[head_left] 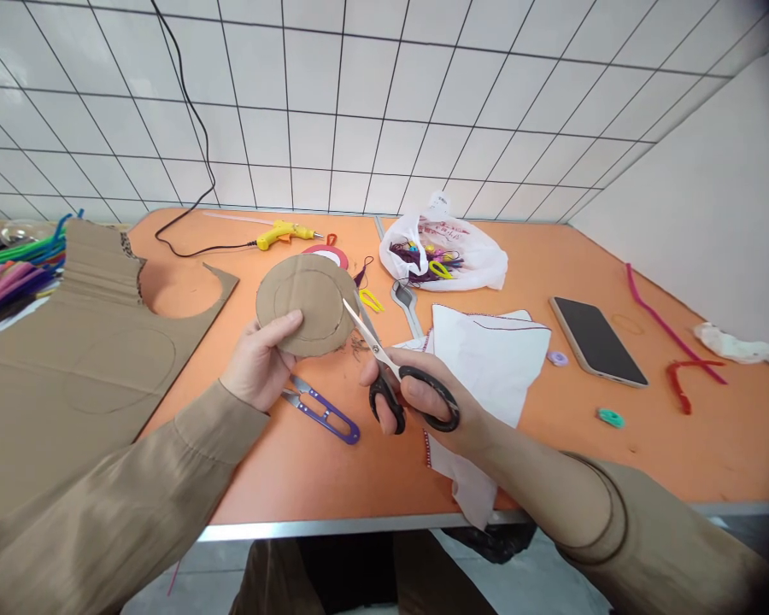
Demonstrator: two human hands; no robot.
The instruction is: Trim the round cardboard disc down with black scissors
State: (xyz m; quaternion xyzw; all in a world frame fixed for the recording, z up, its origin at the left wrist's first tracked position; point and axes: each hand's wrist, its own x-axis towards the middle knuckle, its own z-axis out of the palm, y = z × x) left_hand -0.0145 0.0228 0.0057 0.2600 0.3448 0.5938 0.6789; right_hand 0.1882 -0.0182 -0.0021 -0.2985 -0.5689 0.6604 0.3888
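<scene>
Orange tabletop (384, 478), round brown cardboard disc (320, 301), circle-marked.

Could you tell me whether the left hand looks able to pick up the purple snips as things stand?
Probably not without letting go: the left hand is holding the cardboard disc, though the purple snips lie close by with their handles uncovered.

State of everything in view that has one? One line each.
Scissors: blades open at the disc's edge, in right hand.
Cardboard disc: cut out, inner circle outlined, in left hand.
Cardboard sheet: one rounded opening, one uncut drawn circle.
Purple snips: lying down, blades apart.
Glue gun: lying down, cord attached.
Phone: screen up, dark.
Plastic bag: open, filled.
</scene>
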